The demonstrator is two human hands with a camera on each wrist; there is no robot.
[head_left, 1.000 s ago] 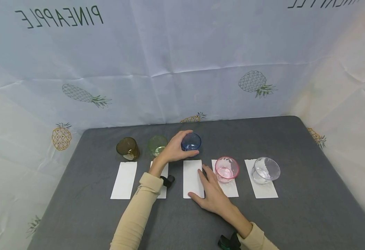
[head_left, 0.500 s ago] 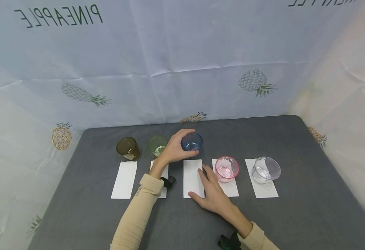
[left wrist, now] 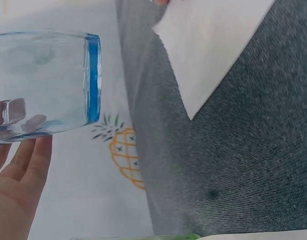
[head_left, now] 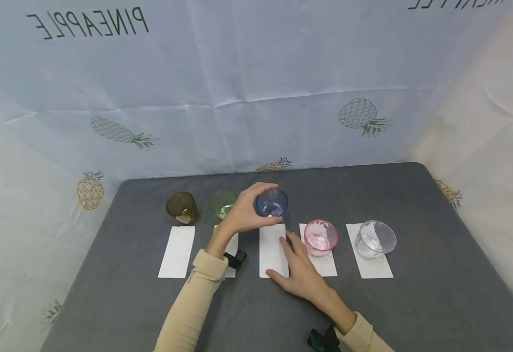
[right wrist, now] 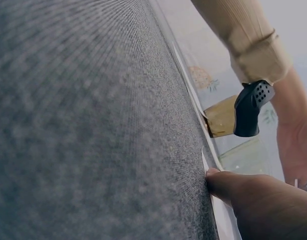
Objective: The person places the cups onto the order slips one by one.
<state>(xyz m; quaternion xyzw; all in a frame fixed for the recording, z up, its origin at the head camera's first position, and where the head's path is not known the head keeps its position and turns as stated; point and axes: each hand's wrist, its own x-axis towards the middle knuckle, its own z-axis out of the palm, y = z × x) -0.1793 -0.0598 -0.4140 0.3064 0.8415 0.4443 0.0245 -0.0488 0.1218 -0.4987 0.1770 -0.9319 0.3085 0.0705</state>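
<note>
Left hand (head_left: 249, 212) holds a round, see-through blue cup (head_left: 272, 203) between thumb and fingers, just beyond the middle rectangular white paper sheet (head_left: 271, 249) on the dark grey desk (head_left: 120, 293). The right hand (head_left: 299, 271), its fingers spread, touches that sheet's right edge, near a see-through pink cup (head_left: 320, 239) standing on a neighbouring white paper sheet (head_left: 326, 267).

A beige left sleeve (head_left: 185, 305) and a matching right sleeve (head_left: 366, 337) are worn, each finished with a thick, turned-back cuff (head_left: 210, 264). Just below the left cuff a dark marking (head_left: 190, 277) is seen, too small to be read. Next to the cuffs are worn a black left device (right wrist: 247, 112), dotted with small holes at one end, and a black right device (head_left: 324, 341), touched with green. The left hand (head_left: 247, 212) and right hand (head_left: 300, 275) are bared.
</note>
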